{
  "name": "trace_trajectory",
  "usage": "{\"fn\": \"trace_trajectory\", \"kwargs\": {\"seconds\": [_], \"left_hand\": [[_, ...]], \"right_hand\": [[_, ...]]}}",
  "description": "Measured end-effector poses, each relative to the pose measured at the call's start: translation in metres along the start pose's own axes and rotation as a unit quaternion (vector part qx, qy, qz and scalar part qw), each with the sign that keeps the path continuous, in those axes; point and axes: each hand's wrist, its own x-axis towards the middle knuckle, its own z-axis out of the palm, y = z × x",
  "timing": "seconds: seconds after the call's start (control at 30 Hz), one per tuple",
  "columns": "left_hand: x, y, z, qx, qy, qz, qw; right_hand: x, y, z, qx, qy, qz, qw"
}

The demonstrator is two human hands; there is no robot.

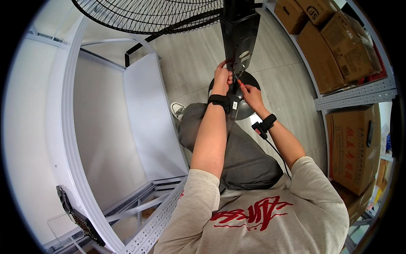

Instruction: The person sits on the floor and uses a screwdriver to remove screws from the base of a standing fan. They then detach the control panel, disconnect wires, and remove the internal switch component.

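Note:
A black standing fan rises in front of me, with a long housing [239,40] on its column and a round glossy base [248,111] on the floor. My right hand [252,96] is closed around a screwdriver [240,82] with a red-orange handle, its shaft pointing up at the housing's lower end. Just left of that spot, my left hand [222,79] has its fingers curled against the lower edge of the housing. Whatever those fingers pinch is hidden. Black bands with small devices are strapped to both wrists.
The fan's wire guard [156,17] reaches across the top left. White metal shelving [146,114] stands at my left. On the right, a rack [355,98] holds several cardboard boxes [319,57]. A cable hangs from my right wrist device [260,130].

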Motion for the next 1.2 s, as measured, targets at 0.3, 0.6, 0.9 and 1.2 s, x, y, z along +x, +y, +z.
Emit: {"fn": "trace_trajectory", "kwargs": {"seconds": [0.3,0.6,0.9,1.2], "left_hand": [[0.001,0.002,0.0,-0.002,0.008,-0.009,1.0],[-0.002,0.003,0.002,0.009,0.011,-0.006,1.0],[-0.002,0.003,0.001,0.002,0.004,-0.01,1.0],[-0.004,0.005,0.003,0.005,0.005,-0.011,1.0]], "right_hand": [[0.004,0.021,0.007,0.003,0.054,-0.061,0.997],[0.003,0.029,0.019,0.186,-0.015,0.034,0.982],[0.002,0.031,0.008,0.386,-0.14,0.112,0.905],[0.007,0.035,0.006,0.088,0.014,-0.046,0.995]]}}
